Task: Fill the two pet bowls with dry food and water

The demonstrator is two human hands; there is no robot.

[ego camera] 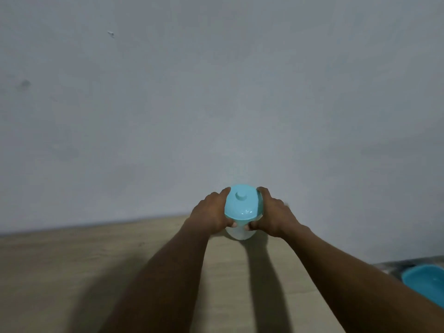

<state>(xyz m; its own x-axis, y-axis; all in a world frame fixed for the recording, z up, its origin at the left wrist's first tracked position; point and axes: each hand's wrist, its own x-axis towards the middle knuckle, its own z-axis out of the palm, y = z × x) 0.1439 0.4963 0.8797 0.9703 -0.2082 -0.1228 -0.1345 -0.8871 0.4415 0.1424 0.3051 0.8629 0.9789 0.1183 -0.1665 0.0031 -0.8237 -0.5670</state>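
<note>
A container (pixel 241 230) with a pale, translucent body and a light blue lid (pixel 242 204) is seen standing on a light wooden surface (pixel 60 272), close to the far edge where a plain grey wall (pixel 216 92) rises. The lid is domed and is topped by a small round knob. The container is gripped from both sides: the left hand (pixel 211 213) is pressed against its left flank, and the right hand (pixel 274 213) against its right flank. The fingers of each hand are curled round the far side at lid height, while the thumbs are laid on the near face of the body just beneath the lid's rim. What is inside the container cannot be told (the body is mostly hidden by the hands and blurred).

Both forearms are extended from the near edge of the view, and dark shadows are cast by them on the wood. At the near right, a blue bowl (pixel 427 282) is partly visible, cut off by the frame and overlapped by the right forearm; it is well apart from the container. Whether anything is in the bowl cannot be told.
</note>
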